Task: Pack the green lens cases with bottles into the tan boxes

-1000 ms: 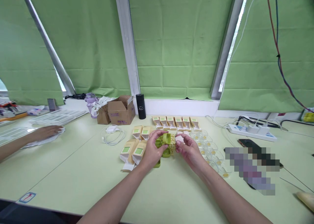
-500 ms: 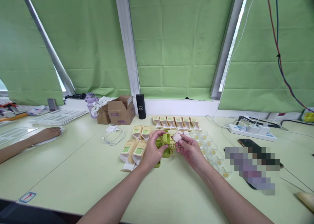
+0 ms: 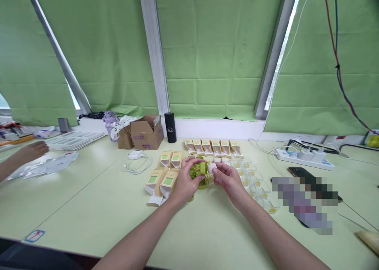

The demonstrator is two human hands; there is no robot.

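White block (image 3: pixel 211 167) brought closer to green case (image 3: pixel 203 167), right fingers (image 3: pixel 217 175) pinching it, left fingers (image 3: pixel 193 160) pinching case

Soft light is brightening the bench (image 3: pixel 97 210), white glare is showing beside the blinds (image 3: pixel 213 57) (mosaic blocks (image 3: pixel 304 209) are masking one patch), and the top-right corner is looking dim.

Open tabletop (image 3: pixel 204 234) lies on the near side of the left hand (image 3: pixel 188 179) and right hand (image 3: pixel 226 179), and left of the tan cartons (image 3: pixel 160 171). Those cartons block passage just left; clear cups (image 3: pixel 258 183) crowd the right; green cases (image 3: pixel 202 184) sit between; a row of small boxes (image 3: pixel 207 148) bars the far side.
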